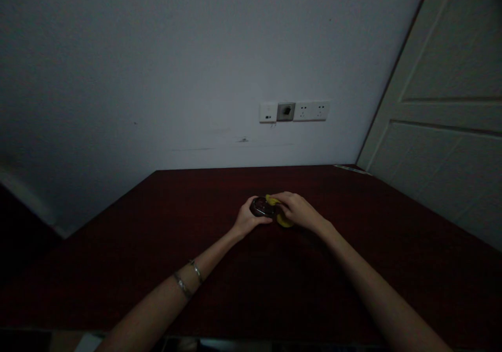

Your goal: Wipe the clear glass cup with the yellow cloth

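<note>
My left hand [246, 219] is wrapped round the left side of a small dark, shiny round dish that looks like glass [262, 206]. Its thumb lies along the near side of the dish. My right hand [297, 209] is closed on a yellow cloth [285, 221], part of which hangs below the fingers. Another bit of the cloth shows above the fingertips, at the dish's right rim. Whether the dish rests on the table or is held just above it, I cannot tell. The right fingertips are partly hidden by the cloth.
The dark red table [204, 195] runs back to a pale wall [196, 69] with a row of sockets [311, 111]. A thin flat strip [351, 169] lies at the far right corner. A white panelled door [443, 116] stands on the right. The light is dim.
</note>
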`<state>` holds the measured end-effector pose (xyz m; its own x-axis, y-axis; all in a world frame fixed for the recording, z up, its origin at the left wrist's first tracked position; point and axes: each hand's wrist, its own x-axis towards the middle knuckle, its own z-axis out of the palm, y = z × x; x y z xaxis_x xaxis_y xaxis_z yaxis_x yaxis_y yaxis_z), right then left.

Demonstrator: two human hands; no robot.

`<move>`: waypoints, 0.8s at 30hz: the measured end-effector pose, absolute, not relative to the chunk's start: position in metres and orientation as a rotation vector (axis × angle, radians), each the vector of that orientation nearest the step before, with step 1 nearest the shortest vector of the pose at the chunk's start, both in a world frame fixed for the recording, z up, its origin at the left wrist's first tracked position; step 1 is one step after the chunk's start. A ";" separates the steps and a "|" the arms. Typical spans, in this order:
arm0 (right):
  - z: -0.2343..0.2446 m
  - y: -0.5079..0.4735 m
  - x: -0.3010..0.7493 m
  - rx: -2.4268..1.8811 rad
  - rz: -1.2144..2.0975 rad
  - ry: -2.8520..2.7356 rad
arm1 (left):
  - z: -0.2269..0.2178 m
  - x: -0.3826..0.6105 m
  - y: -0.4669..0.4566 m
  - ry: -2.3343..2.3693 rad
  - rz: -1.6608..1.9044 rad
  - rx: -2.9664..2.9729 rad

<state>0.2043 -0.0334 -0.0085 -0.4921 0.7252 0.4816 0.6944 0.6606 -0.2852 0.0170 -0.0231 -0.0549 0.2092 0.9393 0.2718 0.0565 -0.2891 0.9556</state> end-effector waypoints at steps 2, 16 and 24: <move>-0.007 -0.035 0.203 -1.108 0.061 -2.293 | -0.053 0.017 -0.024 1.004 1.222 1.591; -0.009 -0.053 0.193 -1.119 0.066 -2.163 | -0.055 0.018 -0.020 1.155 1.417 1.592; -0.017 -0.062 0.181 -1.123 0.025 -2.117 | -0.060 0.016 -0.015 1.187 1.534 1.513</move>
